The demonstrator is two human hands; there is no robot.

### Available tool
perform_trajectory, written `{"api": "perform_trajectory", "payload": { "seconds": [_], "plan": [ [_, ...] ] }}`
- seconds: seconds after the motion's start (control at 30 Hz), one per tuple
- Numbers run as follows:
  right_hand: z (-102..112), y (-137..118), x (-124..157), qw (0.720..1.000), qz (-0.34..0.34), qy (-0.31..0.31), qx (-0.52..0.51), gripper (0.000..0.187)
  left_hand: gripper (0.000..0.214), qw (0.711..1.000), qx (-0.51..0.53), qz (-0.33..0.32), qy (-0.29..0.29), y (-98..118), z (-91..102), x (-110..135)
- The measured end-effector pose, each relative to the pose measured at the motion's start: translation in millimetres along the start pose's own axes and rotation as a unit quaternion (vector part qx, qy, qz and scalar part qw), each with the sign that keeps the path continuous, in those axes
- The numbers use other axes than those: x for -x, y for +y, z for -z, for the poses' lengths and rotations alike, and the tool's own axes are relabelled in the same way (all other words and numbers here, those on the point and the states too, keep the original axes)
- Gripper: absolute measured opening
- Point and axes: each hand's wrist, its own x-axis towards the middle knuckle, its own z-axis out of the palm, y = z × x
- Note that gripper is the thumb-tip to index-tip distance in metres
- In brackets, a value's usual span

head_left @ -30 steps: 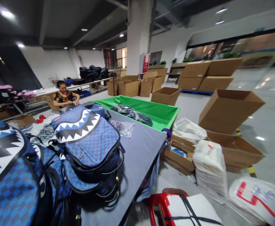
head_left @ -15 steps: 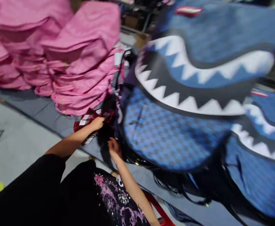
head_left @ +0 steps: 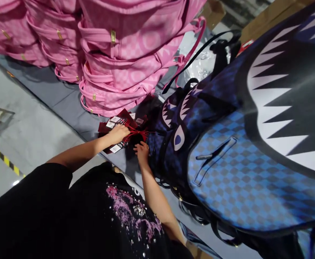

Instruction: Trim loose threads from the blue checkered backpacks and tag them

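My left hand [head_left: 119, 133] is closed on the strings of a bunch of hang tags. Dark red hang tags [head_left: 105, 126] with white labels lie fanned on the grey-covered table around it. Their thin red strings [head_left: 138, 133] spread out to the right of my fingers. Just right of and below the strings is my right hand [head_left: 142, 151], fingers bent and a little apart, with nothing visible in them. It is beside the stacked blue checkered backpacks [head_left: 224, 180] with printed shark teeth. Dark shadow hides part of the space between the hands and the stack.
Piles of pink backpacks [head_left: 130, 32] stand at the back left of the table [head_left: 63, 104]. Clear plastic wrap [head_left: 197, 66] and a cardboard box [head_left: 213, 14] are behind. Black straps [head_left: 222, 233] hang from the blue stack. Yellow-black tape [head_left: 3, 156] marks the floor at left.
My view has swung nearer the stacks and is sharper. My left hand has shifted to the tags' string ends, which now show fanned out. My right hand has moved up closer to them.
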Motion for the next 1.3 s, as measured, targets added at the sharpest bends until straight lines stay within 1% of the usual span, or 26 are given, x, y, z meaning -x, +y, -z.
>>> {"api": "perform_trajectory", "payload": {
  "seconds": [0.1,0.17,0.27,0.33,0.4,0.5,0.6,0.73,0.8,0.83,0.9,0.97,1.03,1.07,1.1,1.17,1.23,1.3],
  "plan": [
    [-9,-2,2,1.000,0.012,-0.016,-0.011,0.028,0.029,0.997,-0.022,0.068,0.008,19,-5.8,-12],
    [-15,-5,5,1.000,0.020,-0.016,-0.018,0.025,0.029,0.994,-0.034,0.102,0.001,27,-12.3,-20],
    [-25,-13,7,0.999,0.023,0.008,-0.025,0.025,0.027,0.993,-0.044,0.106,-0.017,28,-19.4,-24],
    [-33,-21,6,0.998,0.022,0.041,-0.029,0.027,0.023,0.995,-0.045,0.081,-0.033,24,-18.6,-25],
    [-44,-31,1,0.996,0.021,0.082,-0.036,0.029,0.026,0.997,-0.049,0.043,-0.050,18,-12.8,-26],
    [-62,-44,-13,0.988,0.004,0.146,-0.050,0.029,0.034,0.995,-0.061,-0.008,-0.077,10,1.2,-32],
    [-75,-53,-30,0.977,-0.037,0.199,-0.071,0.028,0.033,0.989,-0.070,-0.068,-0.113,1,15.2,-40],
    [-83,-62,-52,0.960,-0.103,0.231,-0.119,0.031,0.023,0.973,-0.078,-0.138,-0.166,-24,34.1,-39],
    [-85,-68,-57,0.953,-0.124,0.234,-0.147,0.031,0.019,0.966,-0.088,-0.157,-0.185,-38,47.7,-32],
    [-86,-72,-56,0.951,-0.127,0.230,-0.161,0.029,0.021,0.964,-0.092,-0.167,-0.186,-44,55.7,-29],
    [-88,-78,-46,0.949,-0.116,0.224,-0.187,0.025,0.029,0.967,-0.098,-0.180,-0.154,-52,72.7,-25],
    [-88,-80,-26,0.946,-0.089,0.231,-0.208,0.022,0.036,0.971,-0.101,-0.191,-0.105,-52,86.9,-25],
    [-82,-74,2,0.939,-0.065,0.257,-0.219,0.019,0.038,0.968,-0.096,-0.219,-0.073,-42,94.1,-26],
    [-77,-68,18,0.935,-0.055,0.269,-0.224,0.017,0.037,0.963,-0.088,-0.246,-0.070,-33,94.5,-25],
    [-69,-60,35,0.931,-0.050,0.281,-0.227,0.016,0.035,0.954,-0.076,-0.279,-0.077,-23,92.6,-22],
    [-47,-39,69,0.922,-0.050,0.306,-0.233,0.018,0.033,0.934,-0.037,-0.342,-0.100,4,82.5,-12],
    [-18,-15,101,0.909,-0.060,0.343,-0.231,0.023,0.032,0.913,0.003,-0.385,-0.135,36,65.4,4],
    [16,11,127,0.892,-0.074,0.391,-0.216,0.026,0.030,0.898,0.031,-0.406,-0.168,71,43.1,20]
  ]
}}
